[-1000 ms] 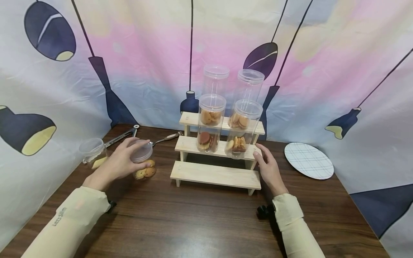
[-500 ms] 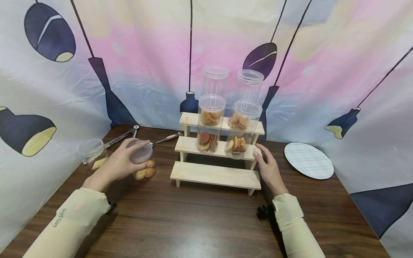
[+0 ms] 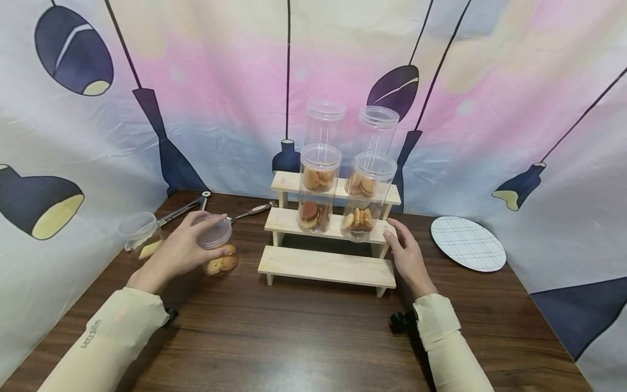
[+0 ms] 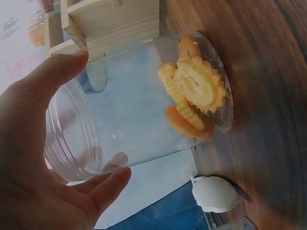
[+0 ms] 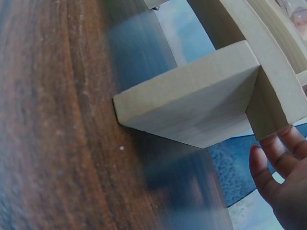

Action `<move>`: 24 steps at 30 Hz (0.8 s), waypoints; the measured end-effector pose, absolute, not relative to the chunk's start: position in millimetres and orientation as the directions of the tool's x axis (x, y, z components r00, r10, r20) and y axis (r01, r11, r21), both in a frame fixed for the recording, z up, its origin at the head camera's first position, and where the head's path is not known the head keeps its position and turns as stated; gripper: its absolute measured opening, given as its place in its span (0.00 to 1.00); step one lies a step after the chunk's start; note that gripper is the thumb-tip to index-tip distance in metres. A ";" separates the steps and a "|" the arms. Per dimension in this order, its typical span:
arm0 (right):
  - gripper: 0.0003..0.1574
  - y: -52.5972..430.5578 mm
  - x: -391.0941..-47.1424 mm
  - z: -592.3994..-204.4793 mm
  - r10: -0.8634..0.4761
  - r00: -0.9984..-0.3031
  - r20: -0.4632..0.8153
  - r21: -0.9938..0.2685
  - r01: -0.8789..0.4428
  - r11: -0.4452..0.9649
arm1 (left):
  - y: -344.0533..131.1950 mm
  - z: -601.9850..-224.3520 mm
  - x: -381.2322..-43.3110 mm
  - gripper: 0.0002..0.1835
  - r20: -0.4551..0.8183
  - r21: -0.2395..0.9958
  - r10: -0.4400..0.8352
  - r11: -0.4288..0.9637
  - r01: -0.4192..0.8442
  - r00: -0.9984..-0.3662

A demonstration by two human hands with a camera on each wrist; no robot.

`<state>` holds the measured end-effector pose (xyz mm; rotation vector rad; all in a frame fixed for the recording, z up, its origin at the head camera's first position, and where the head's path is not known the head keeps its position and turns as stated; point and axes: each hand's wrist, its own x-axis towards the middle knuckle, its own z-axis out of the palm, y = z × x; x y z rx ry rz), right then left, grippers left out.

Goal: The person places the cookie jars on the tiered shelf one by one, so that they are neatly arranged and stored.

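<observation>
In the head view, my left hand grips a clear lidded jar by its top, left of a three-tier wooden stand. Several cookies lie at the jar's bottom in the left wrist view, where its base meets the table. Thumb and fingers are bent round the lid end. My right hand touches the right end of the stand's middle tier; its fingertips rest on the board end in the right wrist view. Two cookie jars stand on the middle tier, with two more on the top tier behind.
At the left stands another clear jar with pale pieces inside. Tongs and a handled utensil lie at the back left. A white lined plate lies at the right. A small white object shows in the left wrist view.
</observation>
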<state>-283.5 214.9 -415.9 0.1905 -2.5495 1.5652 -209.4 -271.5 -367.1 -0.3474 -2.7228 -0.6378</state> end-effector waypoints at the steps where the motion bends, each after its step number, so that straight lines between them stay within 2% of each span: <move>1: 0.34 214.8 -283.9 -416.3 -0.030 -0.981 0.192 -0.876 -0.185 0.446 | -270.6 -366.1 -208.9 0.42 0.367 0.387 0.159 0.870 0.306 -0.917; 9: 0.34 213.7 -284.6 -418.0 -0.017 -0.975 0.222 -0.880 -0.208 0.428 | -257.5 -344.8 -198.6 0.41 0.414 0.375 0.133 0.877 0.301 -0.901; 14: 0.34 212.7 -282.9 -416.6 -0.022 -0.981 0.194 -0.888 -0.186 0.420 | -246.0 -329.2 -191.8 0.41 0.424 0.381 0.111 0.878 0.288 -0.899; 24: 0.35 214.3 -285.4 -419.4 -0.022 -0.976 0.215 -0.883 -0.204 0.423 | -211.1 -303.2 -193.1 0.40 0.478 0.347 0.192 0.855 0.386 -0.857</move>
